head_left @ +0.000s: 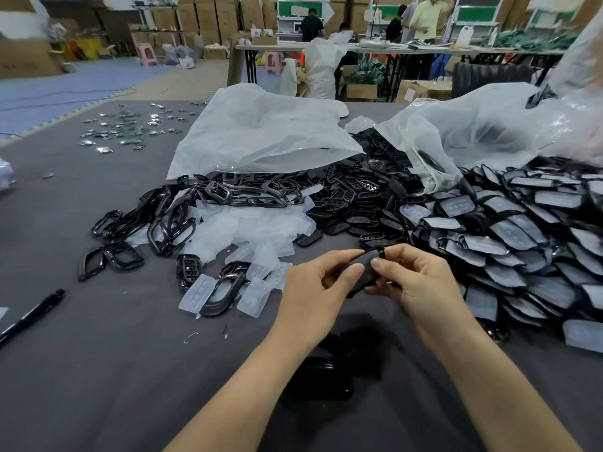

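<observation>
1. Spreading across nearly the whole view, the grey desk (98,370) carries all the stock, and the person works at its near edge.
2. Two clear plastic bags (261,132) lie slumped at the far side, their mouths spilling black parts toward the person.
3. A heap of finished pieces (522,230), black with pale faces, banks up along the right, just beside the right forearm.
4. Left of centre lie loose black frames (156,223) mixed with translucent pads (248,230). A black pen (32,313) rests well apart at the left edge.
5. The left hand (313,291) and right hand (421,278) meet above the desk's middle. Both are curled in, their fingers closed narrowly on one part.
6. That part, a small black shell (368,272), sits directly between the two hands, off the desk. Its long axis slants from upper right down to lower left. The left thumb presses its near face and the right thumb pinches the upper end.
7. Neither hand is the nearer, since both already grip it. The coming move likely turns on that slant. Squeezing along the short axis looks like the way to seat the shell, with the finished heap an easy drop to the right.
</observation>
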Demonstrator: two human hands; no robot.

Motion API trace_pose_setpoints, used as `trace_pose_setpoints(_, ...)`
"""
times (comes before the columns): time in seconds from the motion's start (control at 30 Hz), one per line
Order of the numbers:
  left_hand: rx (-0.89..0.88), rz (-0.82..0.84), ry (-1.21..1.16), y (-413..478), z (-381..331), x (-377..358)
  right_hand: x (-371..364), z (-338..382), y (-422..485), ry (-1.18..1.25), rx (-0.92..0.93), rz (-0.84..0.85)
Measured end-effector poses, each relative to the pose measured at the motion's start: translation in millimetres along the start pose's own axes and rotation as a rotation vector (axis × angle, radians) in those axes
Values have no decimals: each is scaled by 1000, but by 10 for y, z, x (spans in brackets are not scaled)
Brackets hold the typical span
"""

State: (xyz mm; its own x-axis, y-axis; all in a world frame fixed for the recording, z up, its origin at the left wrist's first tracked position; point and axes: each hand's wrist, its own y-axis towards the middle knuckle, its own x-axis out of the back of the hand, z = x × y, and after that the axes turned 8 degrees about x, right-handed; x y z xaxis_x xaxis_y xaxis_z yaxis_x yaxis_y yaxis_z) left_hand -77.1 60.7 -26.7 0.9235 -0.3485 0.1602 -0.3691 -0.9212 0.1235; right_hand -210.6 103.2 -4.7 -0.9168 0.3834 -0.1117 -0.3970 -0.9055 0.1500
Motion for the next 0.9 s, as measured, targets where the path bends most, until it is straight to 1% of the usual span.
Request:
trace_pose_setpoints(0.27,84,66,-162,41,-3,29,32,-7,-10,-32,-5,50)
trace_pose_setpoints(0.53,163,92,-236,16,-19,12,15,-29,-17,-263,231,27)
trace_pose_setpoints(0.67,199,134,-327,2,-16,-25,27,-58,1,-262,242,0)
trace_pose_setpoints(0.8,257,177,-460,0,-28,-39,37,-96,24,-315,247,-31)
trace_pose_setpoints(0.9,247,161,-426,3,-37,-27,33,-109,13,-367,273,-5)
